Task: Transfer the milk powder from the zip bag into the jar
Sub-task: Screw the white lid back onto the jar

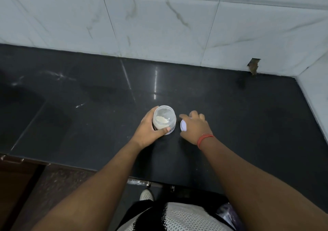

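Your left hand (148,130) is clamped around the open jar (164,119), which stands upright on the black tabletop (248,124), near the middle and nearer its front edge. Milk powder (161,121) lies inside the jar. Your right hand (195,126), just beside the jar, is closed on a white lid (183,125).

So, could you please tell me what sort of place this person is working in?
Most likely a home kitchen. A polished black stone countertop runs along white marble-look wall tiles, and on it the left hand holds an open jar with pale powder inside while the right hand covers its white lid.
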